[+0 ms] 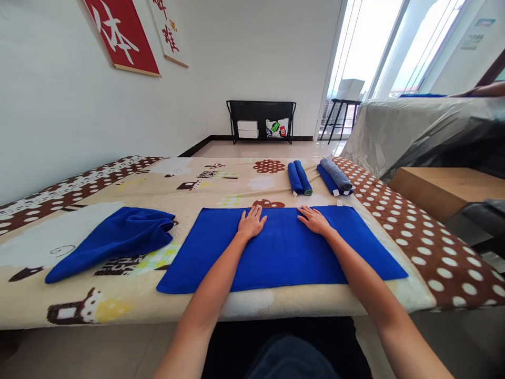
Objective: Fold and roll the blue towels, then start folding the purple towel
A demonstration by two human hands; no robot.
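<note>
Already 4 rolled towels (300, 178) sit beyond — left hand (251, 222) and right hand (314, 219) lie open-palmed, holding nothing, on the flat blue towel (284, 258); the crumpled towel (114, 239) lies unrolled.

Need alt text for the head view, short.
The left hand and right hand rest flat on a blue towel spread over a patterned blanket. A crumpled towel lies left; rolled towels sit beyond.

I have bare blanket (221, 181) ahead of the spread towel (282, 252), and an open strip between it and the heaped blue cloth (114, 237) on the left. A rolled blue pair (300, 178) and a grey-topped pair (335, 179) block the far right, near the towel's far edge. A wooden bench (445, 187) stands off the right side.
</note>
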